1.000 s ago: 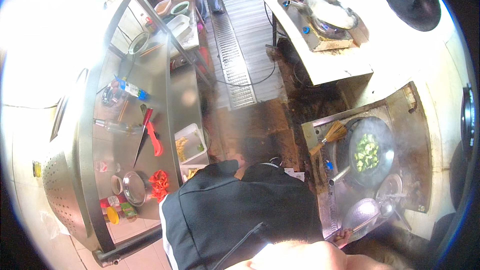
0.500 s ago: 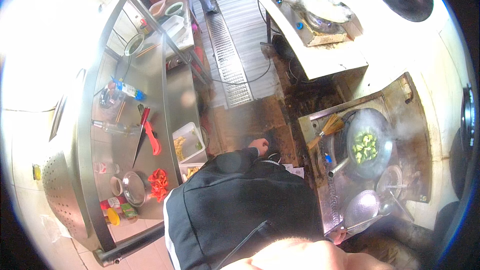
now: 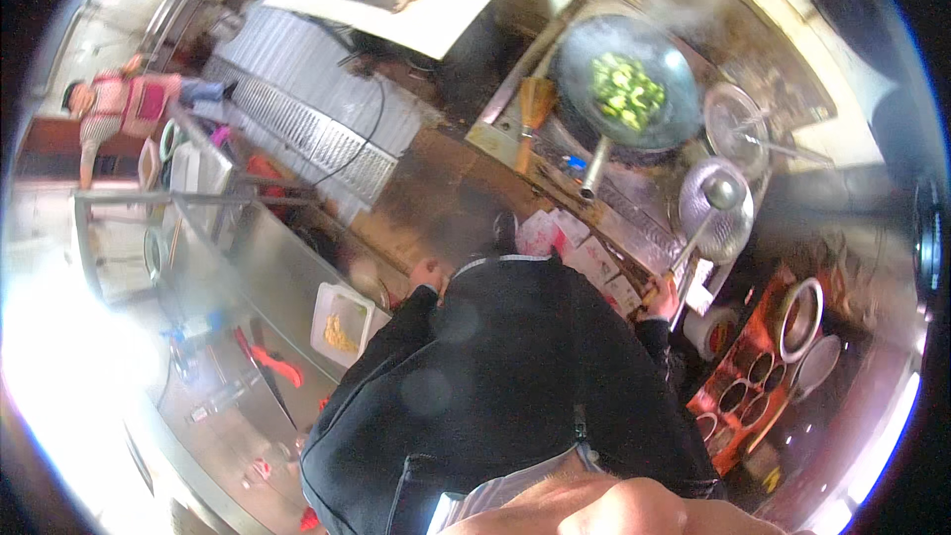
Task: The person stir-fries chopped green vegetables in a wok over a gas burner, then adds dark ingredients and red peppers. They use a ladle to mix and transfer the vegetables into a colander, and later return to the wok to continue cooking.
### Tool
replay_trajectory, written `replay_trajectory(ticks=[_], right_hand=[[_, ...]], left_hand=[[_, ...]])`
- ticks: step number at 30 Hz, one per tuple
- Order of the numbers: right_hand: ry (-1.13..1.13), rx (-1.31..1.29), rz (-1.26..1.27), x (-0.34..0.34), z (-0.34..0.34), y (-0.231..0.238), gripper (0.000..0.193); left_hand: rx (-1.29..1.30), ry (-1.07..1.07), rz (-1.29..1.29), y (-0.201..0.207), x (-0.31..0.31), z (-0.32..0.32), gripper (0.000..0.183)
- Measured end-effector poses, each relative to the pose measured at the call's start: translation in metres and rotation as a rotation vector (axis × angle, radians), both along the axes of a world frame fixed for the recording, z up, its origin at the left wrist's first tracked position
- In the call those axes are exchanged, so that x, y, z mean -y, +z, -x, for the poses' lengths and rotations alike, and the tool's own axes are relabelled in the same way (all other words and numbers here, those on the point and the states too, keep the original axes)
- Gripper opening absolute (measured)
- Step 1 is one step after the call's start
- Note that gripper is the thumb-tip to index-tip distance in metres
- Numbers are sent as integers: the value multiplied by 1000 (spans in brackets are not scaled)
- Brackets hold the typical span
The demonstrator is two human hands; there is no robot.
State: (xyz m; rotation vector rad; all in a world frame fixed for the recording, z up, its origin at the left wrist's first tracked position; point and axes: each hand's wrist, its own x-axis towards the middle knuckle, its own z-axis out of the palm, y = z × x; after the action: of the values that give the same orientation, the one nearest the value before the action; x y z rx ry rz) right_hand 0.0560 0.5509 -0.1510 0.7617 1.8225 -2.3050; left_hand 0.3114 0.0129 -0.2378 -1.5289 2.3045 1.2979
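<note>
My right hand [image 3: 661, 297] is closed around the handle of a ladle [image 3: 699, 229]. The ladle's round bowl lies over a dented metal bowl [image 3: 738, 230] at the stove's near right corner. Hanging by my left side, my left hand [image 3: 428, 274] has its fingers curled, with nothing seen in it. On the stove stands a wok [image 3: 577, 69] holding chopped green vegetables [image 3: 626, 91], its metal handle pointing toward me. A wooden-handled brush [image 3: 535, 109] lies left of the wok. Beyond the dented bowl sits a round strainer [image 3: 735, 117].
Seasoning containers [image 3: 761, 367] stand in an orange rack at right. On the left, a steel counter [image 3: 223, 287] carries a knife [image 3: 280, 391] and red-handled scissors [image 3: 279, 367]. A white tub [image 3: 327, 312] holds yellow food. Another person [image 3: 129, 104] stands at far left. A floor drain grate [image 3: 307, 134] runs between.
My view has turned to the right, bringing the seasoning rack into sight. My right hand has moved forward with the ladle, whose bowl now shows over the dented bowl.
</note>
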Motion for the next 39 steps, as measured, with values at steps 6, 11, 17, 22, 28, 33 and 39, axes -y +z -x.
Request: replay_trajectory(ticks=[6, 11, 17, 22, 28, 33, 39], right_hand=[[-10, -82, -1017, 37, -12, 63, 23], [190, -165, -863, 27, -5, 115, 37], [657, -452, -972, 49, 88, 137, 48], [622, -353, -1160, 99, 138, 136, 55], [422, -426, -1121, 145, 160, 139, 57], [684, -430, -1249, 123, 171, 162, 59], [847, -331, -1252, 52, 102, 231, 42]], left_hand=[[37, -48, 116, -5, 3, -5, 27], [-25, -33, 82, -6, 5, 8, 28], [-115, -109, 147, 24, -15, 36, 29], [-202, -47, 162, 28, -25, 35, 29], [31, -4, 78, -11, -19, -26, 30], [103, -61, 64, -48, 22, -46, 31], [4, 3, 7, -60, 77, 30, 30]])
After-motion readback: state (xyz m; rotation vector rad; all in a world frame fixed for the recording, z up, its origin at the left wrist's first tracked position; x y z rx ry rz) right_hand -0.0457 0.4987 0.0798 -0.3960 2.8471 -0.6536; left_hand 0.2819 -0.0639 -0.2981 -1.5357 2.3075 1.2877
